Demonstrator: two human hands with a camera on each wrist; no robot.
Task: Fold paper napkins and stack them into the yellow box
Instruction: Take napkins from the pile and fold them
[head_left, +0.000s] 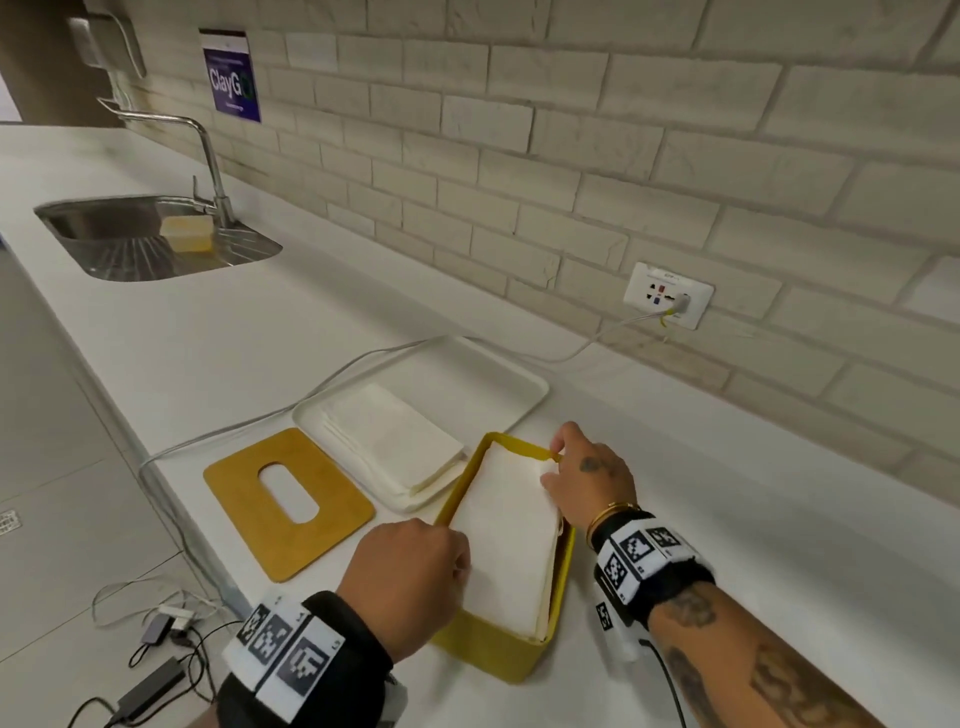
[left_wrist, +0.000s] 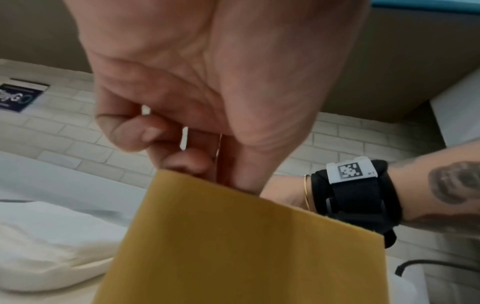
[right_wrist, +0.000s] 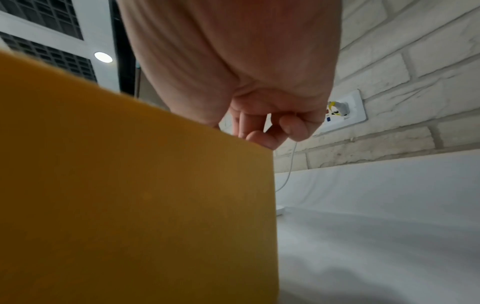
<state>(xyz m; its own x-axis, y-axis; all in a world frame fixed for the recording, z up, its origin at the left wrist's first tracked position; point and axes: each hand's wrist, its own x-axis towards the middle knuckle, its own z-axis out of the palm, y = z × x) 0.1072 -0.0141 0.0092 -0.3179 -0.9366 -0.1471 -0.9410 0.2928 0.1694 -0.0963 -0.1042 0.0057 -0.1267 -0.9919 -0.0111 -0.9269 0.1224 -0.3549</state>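
The yellow box (head_left: 498, 654) stands on the white counter near its front edge. A folded white napkin (head_left: 509, 535) lies in it, its right edge a little above the rim. My left hand (head_left: 415, 577) is at the box's near left side, fingers curled and pinching the napkin's edge. My right hand (head_left: 587, 478) grips the napkin's far right corner, fingers curled over the rim. The left wrist view shows the box wall (left_wrist: 233, 246) with my left hand (left_wrist: 187, 156) reaching behind it. Seen from the right wrist, the box wall (right_wrist: 130, 185) hides the fingertips of my right hand (right_wrist: 265, 131).
A white tray (head_left: 519, 384) left of the box's far end holds a stack of napkins (head_left: 395, 436). The box's brown lid (head_left: 234, 483) with an oval slot lies further left. A sink (head_left: 156, 239), a wall socket (head_left: 670, 296) and a white cable (head_left: 363, 358) lie beyond.
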